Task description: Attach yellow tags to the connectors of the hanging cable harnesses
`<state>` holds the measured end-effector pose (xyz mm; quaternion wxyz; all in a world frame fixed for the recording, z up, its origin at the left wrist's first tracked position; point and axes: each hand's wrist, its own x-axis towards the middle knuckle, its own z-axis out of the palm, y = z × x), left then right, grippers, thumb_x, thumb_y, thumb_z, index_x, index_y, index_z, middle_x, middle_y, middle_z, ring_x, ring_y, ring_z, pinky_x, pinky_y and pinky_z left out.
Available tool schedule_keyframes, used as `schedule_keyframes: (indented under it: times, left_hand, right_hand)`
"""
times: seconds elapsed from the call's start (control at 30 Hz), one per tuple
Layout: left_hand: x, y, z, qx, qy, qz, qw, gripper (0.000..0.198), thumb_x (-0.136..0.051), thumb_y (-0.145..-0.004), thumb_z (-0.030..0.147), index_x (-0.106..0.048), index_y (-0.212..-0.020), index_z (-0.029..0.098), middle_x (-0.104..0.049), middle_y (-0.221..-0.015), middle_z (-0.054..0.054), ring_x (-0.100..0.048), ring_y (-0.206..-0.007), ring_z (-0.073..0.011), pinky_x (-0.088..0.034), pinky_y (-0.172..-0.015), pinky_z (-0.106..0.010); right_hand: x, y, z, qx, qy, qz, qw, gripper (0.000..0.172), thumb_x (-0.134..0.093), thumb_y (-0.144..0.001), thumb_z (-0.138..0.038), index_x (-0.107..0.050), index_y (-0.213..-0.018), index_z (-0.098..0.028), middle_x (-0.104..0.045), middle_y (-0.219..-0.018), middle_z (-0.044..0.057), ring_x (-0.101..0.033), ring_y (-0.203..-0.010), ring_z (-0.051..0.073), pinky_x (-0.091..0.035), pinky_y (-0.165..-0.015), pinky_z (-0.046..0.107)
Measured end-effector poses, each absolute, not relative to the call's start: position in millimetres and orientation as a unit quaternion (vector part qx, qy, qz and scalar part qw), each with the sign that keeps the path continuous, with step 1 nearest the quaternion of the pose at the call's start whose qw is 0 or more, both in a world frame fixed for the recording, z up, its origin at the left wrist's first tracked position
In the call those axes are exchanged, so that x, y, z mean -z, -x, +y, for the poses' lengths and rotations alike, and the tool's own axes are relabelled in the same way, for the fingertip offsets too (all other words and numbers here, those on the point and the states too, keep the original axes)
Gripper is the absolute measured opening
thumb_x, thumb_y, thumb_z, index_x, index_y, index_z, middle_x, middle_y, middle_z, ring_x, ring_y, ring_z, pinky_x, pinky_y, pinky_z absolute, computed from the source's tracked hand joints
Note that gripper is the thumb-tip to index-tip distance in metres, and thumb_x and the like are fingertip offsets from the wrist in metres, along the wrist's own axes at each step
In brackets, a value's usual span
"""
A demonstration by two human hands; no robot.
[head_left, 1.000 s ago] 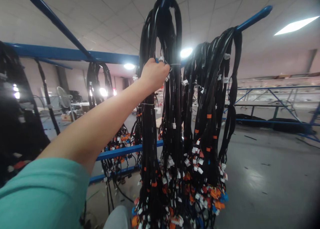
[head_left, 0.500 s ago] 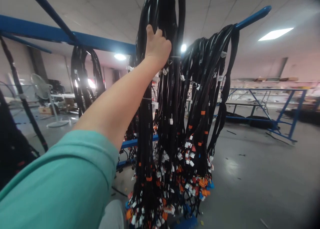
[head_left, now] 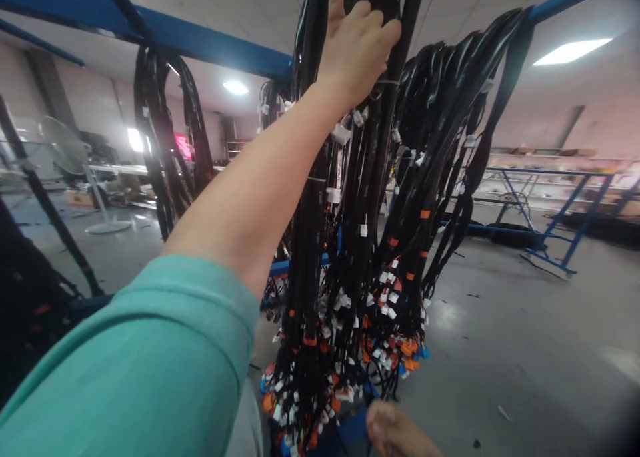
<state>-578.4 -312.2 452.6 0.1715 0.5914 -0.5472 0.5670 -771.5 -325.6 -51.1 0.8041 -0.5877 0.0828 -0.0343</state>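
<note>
Two hands in view. Left hand [head_left: 357, 44] high in the upper middle of the frame, arm stretched up from a green sleeve [head_left: 150, 364] at the lower left, fingers curled and pressed around the thick black cable bundle [head_left: 320, 244] near its top. Right hand [head_left: 395, 434] low at the bottom edge, right of centre, just beside the bundle's lower end; blurred and half cut off, so cannot tell whether spread or closed, nor whether touching the cables.

Cable bundle itself hanging straight down through the middle of the frame, top running out past the upper edge, so the hanging point not visible. Lower end a dense cluster of orange, white and blue plugs [head_left: 310, 390] close to the floor [head_left: 500, 344].

As to progress, judged from how things lie: top of the bundle gripped, and that much done. Bundle not yet off its support, weight apparently hanging from above rather than carried by the arm. Lower end loose, not gathered. Lifting clear and carrying away both left undone.

Around it: a second bundle [head_left: 440, 144] draped just to the right, a third [head_left: 165, 144] looped from the blue bar [head_left: 200, 40] at the upper left, a fan [head_left: 70, 154] far left, a blue frame [head_left: 565, 224] at the right.
</note>
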Motion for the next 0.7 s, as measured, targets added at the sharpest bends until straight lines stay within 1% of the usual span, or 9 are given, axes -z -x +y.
schedule_keyframes:
  times: [0.07,0.1,0.17,0.23,0.27,0.3,0.37,0.53,0.7]
  left_hand:
    - [-449.9,581.1,-307.0,-0.559,-0.588,-0.551,0.196,0.044,-0.045,-0.086,0.021,-0.043,-0.129,0.015,-0.057,-0.119,-0.011,-0.041,-0.118,-0.0292,-0.014,-0.108,-0.055]
    - [-448.7,582.3,-304.8,-0.556,-0.588,-0.552,0.201,0.045,-0.045,-0.086,0.021,-0.041,-0.130,0.013,-0.058,-0.118,-0.011,-0.042,-0.117,-0.0289,-0.015,-0.108,-0.054]
    - [-446.7,583.6,-301.7,-0.554,-0.591,-0.553,0.194,0.044,-0.046,-0.085,0.020,-0.043,-0.128,0.013,-0.058,-0.118,-0.011,-0.042,-0.118,-0.0293,-0.015,-0.108,-0.055]
    - [-445.8,583.7,-300.2,-0.555,-0.592,-0.556,0.180,0.039,-0.044,-0.085,0.020,-0.048,-0.123,0.015,-0.057,-0.119,-0.012,-0.040,-0.120,-0.0298,-0.013,-0.109,-0.055]
    - [-445.8,583.5,-299.8,-0.558,-0.590,-0.556,0.174,0.037,-0.042,-0.085,0.020,-0.050,-0.121,0.016,-0.056,-0.119,-0.012,-0.039,-0.120,-0.0297,-0.012,-0.110,-0.055]
    - [-446.0,583.1,-299.7,-0.560,-0.589,-0.557,0.170,0.036,-0.041,-0.085,0.019,-0.051,-0.119,0.017,-0.056,-0.119,-0.012,-0.039,-0.120,-0.0296,-0.013,-0.110,-0.055]
    - [-447.0,582.1,-299.7,-0.563,-0.588,-0.557,0.165,0.034,-0.038,-0.086,0.020,-0.052,-0.117,0.019,-0.055,-0.119,-0.012,-0.039,-0.120,-0.0295,-0.016,-0.109,-0.055]
    - [-450.0,578.0,-302.0,-0.547,-0.588,-0.563,0.193,0.032,-0.049,-0.084,0.026,-0.057,-0.114,0.021,-0.056,-0.122,-0.009,-0.042,-0.120,-0.0326,-0.029,-0.097,-0.055]
    - [-453.2,572.7,-304.1,-0.534,-0.579,-0.577,0.218,0.033,-0.060,-0.078,0.027,-0.063,-0.110,0.020,-0.061,-0.116,-0.005,-0.048,-0.116,-0.0334,-0.030,-0.093,-0.053]
  right_hand:
    - [21.8,754.9,-358.1,0.089,0.577,0.131,0.801,0.053,-0.083,-0.041,-0.053,-0.054,-0.062,-0.013,-0.053,-0.052,-0.005,-0.041,-0.036,0.001,-0.030,-0.036,0.013]
    - [-2.3,750.8,-373.9,0.115,0.591,0.126,0.788,0.051,-0.084,-0.040,-0.050,-0.057,-0.063,-0.013,-0.055,-0.051,-0.004,-0.044,-0.036,0.002,-0.031,-0.035,0.013]
    - [-63.8,748.7,-400.1,0.158,0.626,0.078,0.760,0.044,-0.084,-0.047,-0.044,-0.063,-0.072,-0.014,-0.057,-0.051,-0.003,-0.045,-0.035,0.003,-0.033,-0.035,0.014]
    - [-129.7,749.5,-415.5,0.252,0.626,0.016,0.738,0.039,-0.086,-0.047,-0.034,-0.066,-0.075,-0.016,-0.067,-0.077,0.002,-0.047,-0.039,0.001,-0.039,-0.036,0.014]
    - [-159.4,749.0,-419.2,0.292,0.622,-0.009,0.727,0.035,-0.086,-0.048,-0.031,-0.065,-0.072,-0.017,-0.068,-0.086,0.003,-0.047,-0.040,0.000,-0.041,-0.037,0.014]
    - [-185.0,747.4,-420.8,0.321,0.619,-0.024,0.716,0.030,-0.086,-0.049,-0.027,-0.065,-0.068,-0.016,-0.068,-0.088,0.003,-0.047,-0.041,-0.001,-0.043,-0.038,0.012]
    - [-221.3,740.7,-420.4,0.351,0.600,-0.037,0.718,0.031,-0.087,-0.046,-0.027,-0.063,-0.061,-0.015,-0.068,-0.089,0.003,-0.048,-0.044,-0.001,-0.046,-0.042,0.010]
    - [-244.8,722.9,-420.0,0.388,0.563,0.021,0.729,0.031,-0.086,-0.046,-0.022,-0.058,-0.056,-0.014,-0.067,-0.082,0.002,-0.051,-0.048,-0.001,-0.045,-0.041,0.005]
    - [-245.4,720.8,-422.7,0.411,0.572,0.019,0.709,0.038,-0.086,-0.047,-0.036,-0.056,-0.062,-0.017,-0.060,-0.068,-0.003,-0.050,-0.049,0.003,-0.044,-0.038,0.010]
